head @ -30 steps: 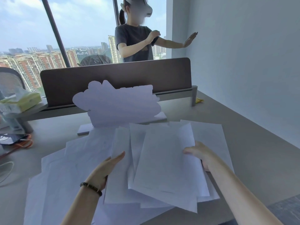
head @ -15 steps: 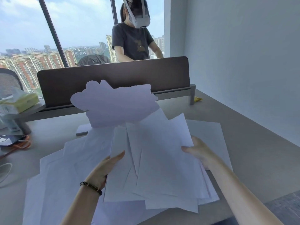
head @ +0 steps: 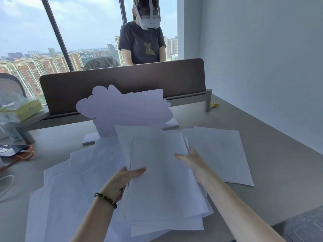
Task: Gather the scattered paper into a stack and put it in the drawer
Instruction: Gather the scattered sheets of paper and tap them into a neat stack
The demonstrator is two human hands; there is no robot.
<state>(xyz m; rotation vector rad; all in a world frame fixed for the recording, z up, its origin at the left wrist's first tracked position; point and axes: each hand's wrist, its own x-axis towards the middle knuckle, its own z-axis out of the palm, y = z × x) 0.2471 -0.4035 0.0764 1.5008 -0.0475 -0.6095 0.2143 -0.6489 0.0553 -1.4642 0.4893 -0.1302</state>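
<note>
1. Paper bundle (head: pixel 157 172): several white sheets, edges ragged and fanned, lifted between your two hands, lower corners overhanging the loose sheets beneath.
2. Your left hand (head: pixel 122 180) grips the bundle's left edge, thumb on top, fingers curled under. Your right hand (head: pixel 190 161) clamps the right edge, thumb over the top sheet; its fingers are hidden below the paper.
3. More sheets (head: pixel 70 198) lie spread on the bench (head: pixel 279 180) to the left of your left hand and under it. A separate pile (head: pixel 220 154) lies just beyond your right hand, apart from the bundle.
4. No drawer is in view; the gathering looks partly done.
5. Risks: the bundle is unsquared, so inner sheets could slide out if you tilt it or loosen either grip. Sweeping left could drag sheets off the near edge.
6. Ahead of both hands stands a white cut-out sign (head: pixel 122 110); pushing the bundle forward could knock it.
</note>
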